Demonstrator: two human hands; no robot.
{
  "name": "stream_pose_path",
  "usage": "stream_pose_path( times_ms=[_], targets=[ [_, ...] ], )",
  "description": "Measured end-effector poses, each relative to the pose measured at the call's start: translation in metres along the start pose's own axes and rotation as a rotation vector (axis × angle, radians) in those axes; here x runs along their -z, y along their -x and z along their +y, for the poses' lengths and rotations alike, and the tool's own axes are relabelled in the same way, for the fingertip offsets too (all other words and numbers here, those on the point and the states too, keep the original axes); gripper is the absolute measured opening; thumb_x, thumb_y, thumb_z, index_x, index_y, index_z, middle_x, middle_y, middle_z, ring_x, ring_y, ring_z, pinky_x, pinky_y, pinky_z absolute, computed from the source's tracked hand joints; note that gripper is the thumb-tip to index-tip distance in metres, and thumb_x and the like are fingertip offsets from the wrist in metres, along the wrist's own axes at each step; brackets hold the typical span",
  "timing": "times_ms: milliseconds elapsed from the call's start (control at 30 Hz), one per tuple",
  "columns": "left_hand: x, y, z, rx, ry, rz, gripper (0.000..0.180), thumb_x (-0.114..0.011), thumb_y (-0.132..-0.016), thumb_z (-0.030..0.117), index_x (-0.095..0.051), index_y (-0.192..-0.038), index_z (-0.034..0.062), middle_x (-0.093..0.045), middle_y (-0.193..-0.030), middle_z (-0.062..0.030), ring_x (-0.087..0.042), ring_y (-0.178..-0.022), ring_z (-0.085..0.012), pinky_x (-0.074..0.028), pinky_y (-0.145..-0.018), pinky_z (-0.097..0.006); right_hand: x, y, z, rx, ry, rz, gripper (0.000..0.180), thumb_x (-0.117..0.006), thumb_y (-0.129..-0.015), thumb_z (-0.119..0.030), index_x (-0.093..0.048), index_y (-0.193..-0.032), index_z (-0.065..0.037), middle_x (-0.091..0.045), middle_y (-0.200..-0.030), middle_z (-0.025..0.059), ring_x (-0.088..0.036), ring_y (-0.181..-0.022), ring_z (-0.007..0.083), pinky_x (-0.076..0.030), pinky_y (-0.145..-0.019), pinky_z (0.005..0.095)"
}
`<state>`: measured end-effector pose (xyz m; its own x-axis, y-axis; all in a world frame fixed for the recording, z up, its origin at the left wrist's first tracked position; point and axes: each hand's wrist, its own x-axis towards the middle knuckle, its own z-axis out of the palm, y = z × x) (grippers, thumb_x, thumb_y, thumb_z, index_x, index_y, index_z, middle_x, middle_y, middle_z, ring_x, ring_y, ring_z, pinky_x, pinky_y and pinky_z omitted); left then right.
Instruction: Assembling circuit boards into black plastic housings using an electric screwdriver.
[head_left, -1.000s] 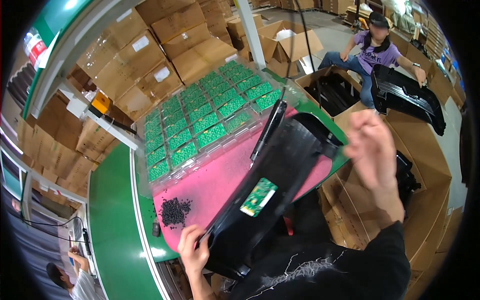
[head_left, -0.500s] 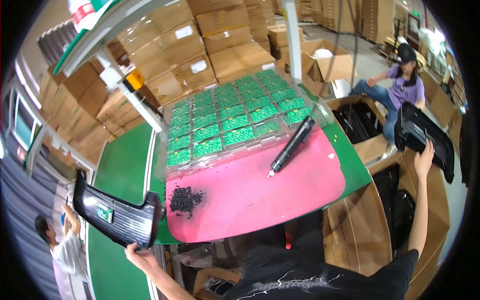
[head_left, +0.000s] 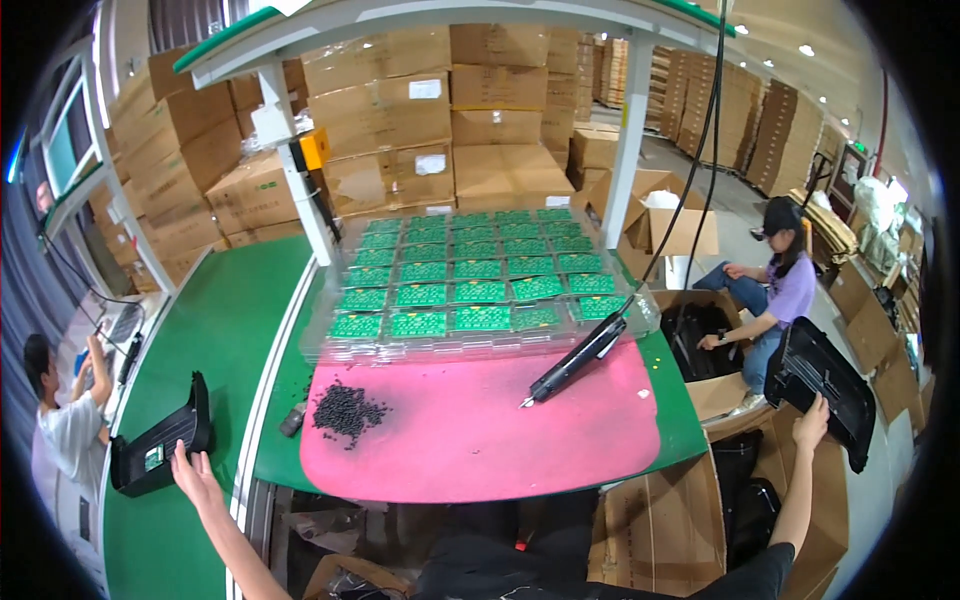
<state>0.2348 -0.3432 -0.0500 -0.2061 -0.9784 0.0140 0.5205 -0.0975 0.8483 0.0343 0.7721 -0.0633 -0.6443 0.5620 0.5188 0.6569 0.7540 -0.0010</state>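
Observation:
At the left, a black plastic housing point(head_left: 130, 472) with a small green circuit board point(head_left: 153, 457) in it rests on the green belt. Beside its near edge is my left hand point(head_left: 200, 482), open, with fingers stretched out and apart; whether a fingertip still touches the housing is hard to tell. My right hand point(head_left: 811, 424) is closed on the lower edge of another black plastic housing point(head_left: 825, 385), raised at the far right above the cartons. A black electric screwdriver point(head_left: 578, 364) lies on the pink mat point(head_left: 480, 440). A pile of small black screws point(head_left: 346, 412) is at the mat's left.
Clear trays of green circuit boards point(head_left: 478, 290) cover the back of the bench. Posts point(head_left: 628, 140) and hanging cables point(head_left: 712, 130) rise around it. An open carton point(head_left: 655, 510) with black parts stands at right. One person point(head_left: 790, 285) sits beyond; another point(head_left: 75, 430) is at left.
My left hand has set the housing down on the green belt and let go. My right hand still holds the other housing, now lower and farther left in view. The view has turned.

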Motion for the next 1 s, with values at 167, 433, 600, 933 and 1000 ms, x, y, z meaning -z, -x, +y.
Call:
stream_pose_path(
  times_ms=[167, 433, 600, 933, 1000],
  targets=[
    [-0.086, 0.038, 0.036, -0.331, -0.257, -0.263, 0.061, -0.058, -0.094, 0.013, -0.032, -0.148, 0.0025, -0.033, -0.153, -0.0148, -0.03, -0.141, -0.0254, -0.024, -0.114, -0.036, 0.008, -0.009, -0.018, -0.008, 0.08, 0.048, 0.079, -0.072, -0.071, 0.0, -0.037, -0.141, -0.01, -0.041, -0.145, 0.0126, -0.04, -0.134, 0.0293, -0.042, -0.103, 0.0417],
    [-0.207, 0.167, 0.108, -0.844, -0.278, -0.672, 0.049, -0.051, -0.094, 0.006, -0.041, -0.142, 0.0013, -0.048, -0.139, -0.0159, -0.043, -0.129, -0.025, -0.026, -0.113, -0.038, 0.018, -0.005, -0.009, 0.111, 0.151, 0.009, 0.07, -0.072, -0.068, 0.0, -0.043, -0.131, -0.008, -0.047, -0.125, 0.0121, -0.047, -0.121, 0.03, -0.042, -0.102, 0.0437],
    [-0.19, 0.227, 0.166, -1.488, -0.109, -0.705, 0.046, -0.051, -0.094, 0.018, -0.047, -0.135, -0.0044, -0.052, -0.132, -0.015, -0.051, -0.116, -0.0204, -0.035, -0.101, -0.035, 0.03, -0.006, -0.028, 0.316, 0.114, 0.048, 0.056, -0.074, -0.07, -0.003, -0.05, -0.12, -0.01, -0.052, -0.117, 0.009, -0.052, -0.115, 0.0284, -0.042, -0.098, 0.0458],
    [-0.227, 0.239, 0.116, -1.319, -0.002, -0.818, 0.045, -0.053, -0.091, 0.021, -0.048, -0.13, -0.0016, -0.051, -0.127, -0.0149, -0.05, -0.113, -0.0226, -0.036, -0.1, -0.037, 0.082, -0.024, -0.055, 0.437, 0.116, 0.218, 0.043, -0.057, -0.08, 0.0, -0.057, -0.121, -0.012, -0.058, -0.109, 0.0091, -0.056, -0.106, 0.0294, -0.049, -0.083, 0.0424],
    [-0.226, 0.215, 0.128, -1.412, 0.056, -0.747, 0.045, -0.054, -0.09, 0.022, -0.049, -0.128, -0.001, -0.051, -0.126, -0.0148, -0.05, -0.113, -0.0232, -0.036, -0.1, -0.038, 0.128, 0.002, -0.071, 0.456, 0.004, 0.288, 0.048, -0.051, -0.084, 0.0, -0.052, -0.131, -0.012, -0.056, -0.119, 0.0163, -0.055, -0.109, 0.0352, -0.047, -0.091, 0.0457]
  ],
)
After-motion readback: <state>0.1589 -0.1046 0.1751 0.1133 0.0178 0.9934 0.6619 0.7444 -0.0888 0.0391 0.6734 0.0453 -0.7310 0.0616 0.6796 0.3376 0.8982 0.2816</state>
